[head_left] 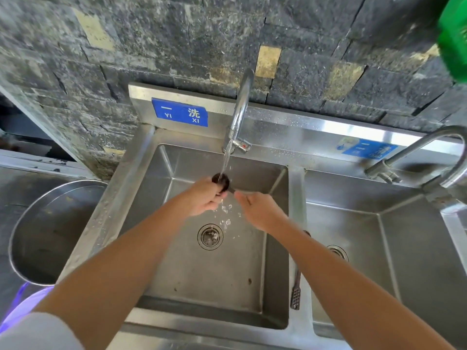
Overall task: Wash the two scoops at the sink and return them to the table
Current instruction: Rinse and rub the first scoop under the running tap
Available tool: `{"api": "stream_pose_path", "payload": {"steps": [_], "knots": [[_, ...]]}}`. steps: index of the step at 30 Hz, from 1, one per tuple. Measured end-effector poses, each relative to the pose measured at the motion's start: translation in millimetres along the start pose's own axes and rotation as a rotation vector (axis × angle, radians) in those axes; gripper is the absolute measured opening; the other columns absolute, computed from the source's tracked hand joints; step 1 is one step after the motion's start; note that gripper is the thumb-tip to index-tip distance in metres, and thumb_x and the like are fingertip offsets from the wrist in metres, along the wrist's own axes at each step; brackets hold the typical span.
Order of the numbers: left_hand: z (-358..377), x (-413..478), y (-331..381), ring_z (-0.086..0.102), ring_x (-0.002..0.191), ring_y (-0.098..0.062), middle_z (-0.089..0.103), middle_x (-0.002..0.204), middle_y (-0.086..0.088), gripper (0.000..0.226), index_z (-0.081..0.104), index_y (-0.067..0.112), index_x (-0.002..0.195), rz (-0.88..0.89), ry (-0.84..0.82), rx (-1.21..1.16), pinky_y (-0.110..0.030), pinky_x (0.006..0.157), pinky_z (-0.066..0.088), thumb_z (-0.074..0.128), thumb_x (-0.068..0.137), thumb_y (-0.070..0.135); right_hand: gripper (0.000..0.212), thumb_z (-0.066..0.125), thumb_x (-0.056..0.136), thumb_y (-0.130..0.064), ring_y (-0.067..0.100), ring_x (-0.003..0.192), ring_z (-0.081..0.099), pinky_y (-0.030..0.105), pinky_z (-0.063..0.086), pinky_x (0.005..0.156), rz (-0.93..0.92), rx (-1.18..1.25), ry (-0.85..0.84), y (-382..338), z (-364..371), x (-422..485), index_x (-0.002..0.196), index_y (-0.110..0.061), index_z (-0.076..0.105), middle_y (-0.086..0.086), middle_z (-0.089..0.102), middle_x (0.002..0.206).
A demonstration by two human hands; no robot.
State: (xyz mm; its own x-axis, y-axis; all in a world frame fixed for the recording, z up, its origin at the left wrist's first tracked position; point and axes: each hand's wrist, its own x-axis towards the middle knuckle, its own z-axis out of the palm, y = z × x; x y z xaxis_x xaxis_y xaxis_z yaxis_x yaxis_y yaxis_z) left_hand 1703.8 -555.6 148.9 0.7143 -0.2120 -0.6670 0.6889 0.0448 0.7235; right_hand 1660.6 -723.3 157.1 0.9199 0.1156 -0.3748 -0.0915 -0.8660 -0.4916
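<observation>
While water runs from the tap, the scoop sits directly under the stream, bowl up. Its handle runs from the bowl away from the tap toward the right hand, closed on the handle's end. The left hand is curled around the bowl. A second scoop lies on the sink divider, nearer the right arm.

Brushed steel sink; glossy chrome tap; rough stone wall

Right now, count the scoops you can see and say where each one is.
2. One dark scoop is under the running water, held by both hands. The other scoop lies on the divider between the basins, its bowl end hidden behind the right forearm.
</observation>
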Motion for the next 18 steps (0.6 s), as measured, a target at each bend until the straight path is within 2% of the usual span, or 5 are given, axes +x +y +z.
{"api": "stream_pose_path", "payload": {"steps": [3, 7, 9, 15, 18], "knots": [[-5.7, 1.7, 2.9, 0.051, 0.056, -0.005, 0.064, 0.087, -0.001, 0.024, 0.062, 0.014, 0.107, 0.155, 0.12, 0.354, -0.013, 0.04, 0.037, 0.053, 0.092, -0.002, 0.064, 0.021, 0.096, -0.068, 0.024, 0.068, 0.058, 0.035, 0.05, 0.065, 0.009, -0.169, 0.039, 4.0, -2.6, -1.4, 0.105, -0.026, 0.068, -0.003, 0.052, 0.064], [15.9, 3.0, -5.4, 0.034, 0.037, -0.005, 0.058, 0.073, -0.006, 0.025, 0.057, 0.002, 0.098, 0.065, -0.029, -0.492, -0.017, 0.031, 0.026, 0.04, 0.103, 0.02, 0.057, 0.034, 0.097, -0.061, 0.013, 0.034, 0.03, 0.019, 0.031, 0.038, 0.326, 0.573, -0.21, -26.5, 14.3, 8.2, 0.063, -0.017, 0.047, -0.01, 0.032, 0.039], [15.4, 2.3, -8.3, 0.037, 0.034, -0.006, 0.057, 0.07, -0.007, 0.026, 0.054, 0.0, 0.096, 0.011, -0.067, -0.567, -0.017, 0.03, 0.028, 0.037, 0.104, 0.018, 0.056, 0.033, 0.097, -0.061, 0.01, 0.028, 0.028, 0.018, 0.028, 0.037, 0.277, 0.53, -0.222, -25.1, 11.6, 9.3, 0.061, -0.021, 0.045, -0.009, 0.032, 0.04], [-2.4, 4.2, 4.1, 0.052, 0.055, -0.016, 0.061, 0.088, -0.014, 0.033, 0.064, 0.009, 0.099, 0.177, 0.127, 0.299, -0.016, 0.038, 0.039, 0.044, 0.089, -0.015, 0.063, 0.023, 0.094, -0.068, 0.026, 0.073, 0.062, 0.035, 0.051, 0.068, 0.061, -0.128, 0.046, 0.5, -2.2, 3.5, 0.093, -0.024, 0.069, 0.002, 0.059, 0.075], [16.3, -0.3, 0.7, 0.048, 0.047, -0.01, 0.067, 0.082, -0.011, 0.015, 0.063, 0.007, 0.095, 0.092, 0.089, -0.313, -0.018, 0.038, 0.035, 0.048, 0.098, 0.006, 0.061, 0.033, 0.096, -0.062, 0.017, 0.044, 0.043, 0.028, 0.043, 0.047, 0.24, 0.452, -0.167, -22.5, 16.3, 4.6, 0.065, -0.015, 0.056, 0.001, 0.046, 0.055]]}}
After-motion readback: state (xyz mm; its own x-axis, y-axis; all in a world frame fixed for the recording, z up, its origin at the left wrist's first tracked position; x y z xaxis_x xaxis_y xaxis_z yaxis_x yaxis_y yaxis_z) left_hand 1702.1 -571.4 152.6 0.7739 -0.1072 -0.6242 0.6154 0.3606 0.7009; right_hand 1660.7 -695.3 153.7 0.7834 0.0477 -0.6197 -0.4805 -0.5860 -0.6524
